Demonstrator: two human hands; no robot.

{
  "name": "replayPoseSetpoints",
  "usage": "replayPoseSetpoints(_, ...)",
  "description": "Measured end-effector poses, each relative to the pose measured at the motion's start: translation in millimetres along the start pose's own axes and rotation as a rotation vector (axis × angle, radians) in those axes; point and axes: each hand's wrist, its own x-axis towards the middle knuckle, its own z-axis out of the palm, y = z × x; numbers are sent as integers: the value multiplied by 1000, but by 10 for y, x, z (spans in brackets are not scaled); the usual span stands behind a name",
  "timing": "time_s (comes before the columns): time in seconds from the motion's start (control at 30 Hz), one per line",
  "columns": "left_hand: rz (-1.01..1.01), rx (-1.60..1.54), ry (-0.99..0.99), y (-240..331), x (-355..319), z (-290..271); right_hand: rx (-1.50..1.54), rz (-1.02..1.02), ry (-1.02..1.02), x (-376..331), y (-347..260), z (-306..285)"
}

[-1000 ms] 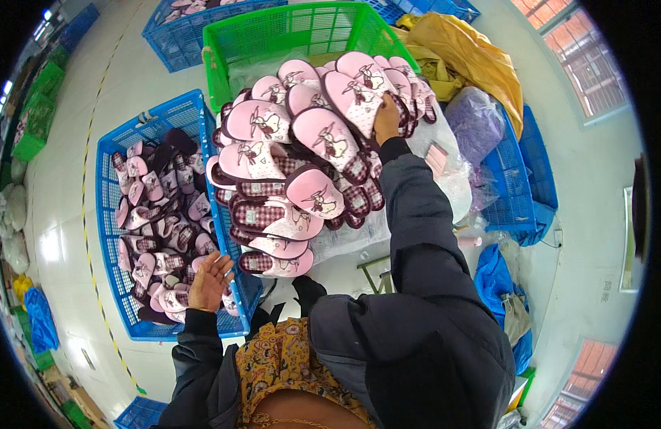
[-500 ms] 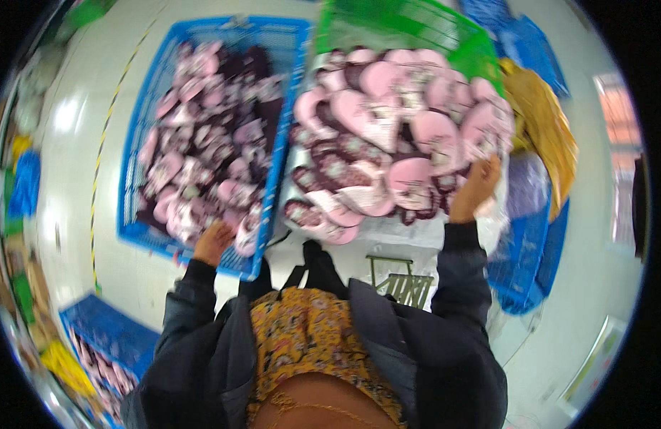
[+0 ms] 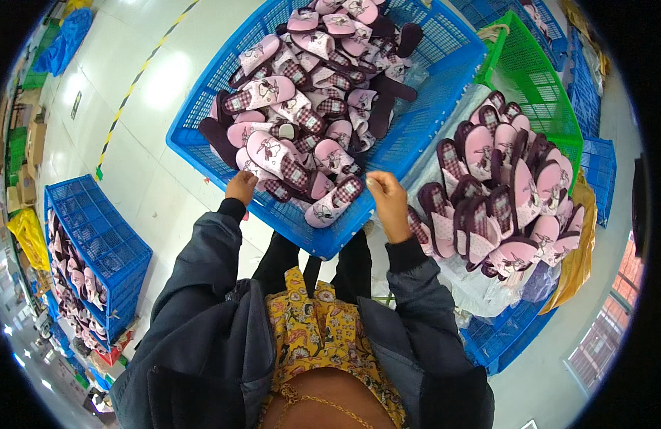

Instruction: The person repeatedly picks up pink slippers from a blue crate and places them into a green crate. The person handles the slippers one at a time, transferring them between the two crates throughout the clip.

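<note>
A large blue plastic crate [image 3: 445, 53] stands before me, heaped with pink slippers [image 3: 270, 154] that have dark checked insoles and a printed figure on top. Over its near left rim my left hand [image 3: 242, 187] is closed, beside the slippers; what lies in its fingers is hidden. My right hand [image 3: 389, 204] hovers by the right rim with bent, parted fingers and nothing visible between them. One slipper [image 3: 333, 202] lies in the crate's near corner between the two hands. To the right, a second pile of slippers [image 3: 502, 189] rests on clear plastic sheeting, many on edge.
Behind the right pile rises a green crate [image 3: 538, 86]. Yellow sheeting [image 3: 577, 247] and a blue crate [image 3: 506, 336] border that pile. At the left stands another blue crate [image 3: 98, 236] with slippers. A yellow-black tape line [image 3: 134, 89] crosses the floor.
The view has swung right, so the blue crate now sits centrally. My right hand has left the right-hand pile for the crate's right rim. My left hand stays near the crate's near rim.
</note>
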Motion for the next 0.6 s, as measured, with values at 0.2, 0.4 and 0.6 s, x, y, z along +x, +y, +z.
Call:
replayPoseSetpoints(0.2,252,586,99,51,409,-444,-72,151,-70,857,914,828)
replayPoseSetpoints(0.4,349,678,217,-6,491,-429,-199,27,-30,1725,1623,1293)
replayPoseSetpoints(0.6,467,605,350,-49,487,-401,-574,41,192,2277,2540,1162)
